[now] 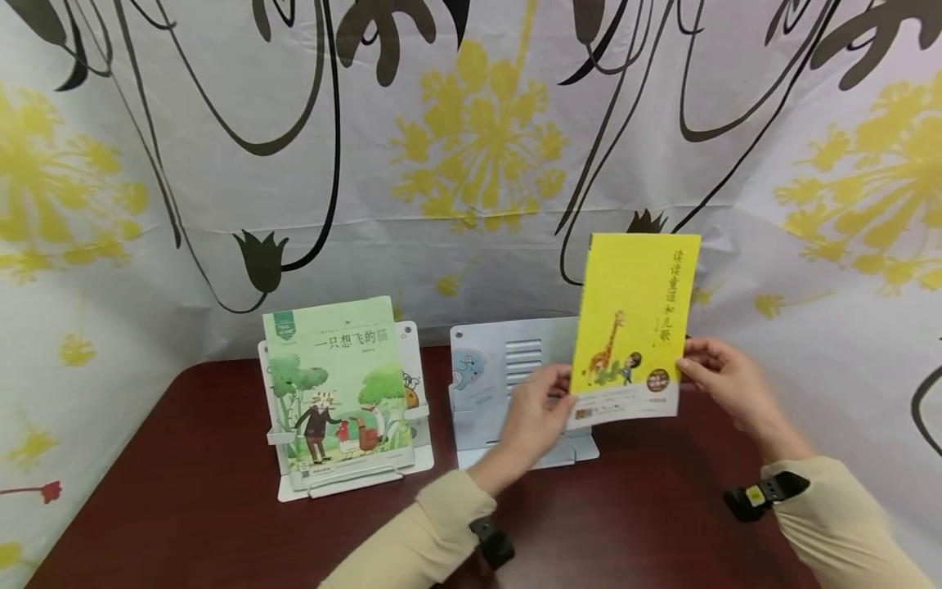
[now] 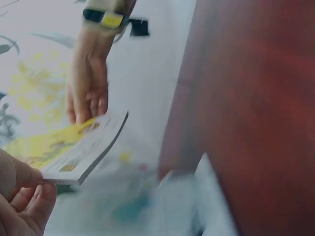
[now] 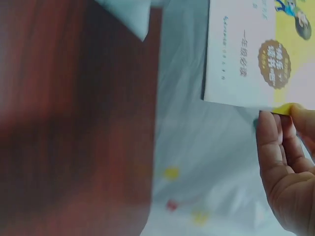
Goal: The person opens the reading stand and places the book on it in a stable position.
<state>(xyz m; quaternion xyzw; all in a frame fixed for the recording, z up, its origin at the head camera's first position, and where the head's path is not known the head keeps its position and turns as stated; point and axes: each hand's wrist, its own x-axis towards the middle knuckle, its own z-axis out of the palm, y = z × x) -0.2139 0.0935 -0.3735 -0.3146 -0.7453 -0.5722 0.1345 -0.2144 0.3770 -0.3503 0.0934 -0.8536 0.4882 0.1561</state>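
Observation:
A yellow book [image 1: 636,307] with a giraffe and a child on its cover is held upright above the table, its cover facing the camera. My left hand [image 1: 535,413] pinches its lower left edge between thumb and fingers. At the opposite edge my right hand [image 1: 728,384] grips it the same way, thumb on the front. Behind the book's lower left part stands a white book stand [image 1: 486,417] with slots and a blue whale print, partly hidden. The right wrist view shows the thumb and fingers at the book's edge [image 3: 246,73].
Left on the dark red table [image 1: 574,523], a green picture book [image 1: 342,393] with a cat on its cover leans on a second white stand [image 1: 421,442]. A patterned cloth [image 1: 478,270] hangs behind the table.

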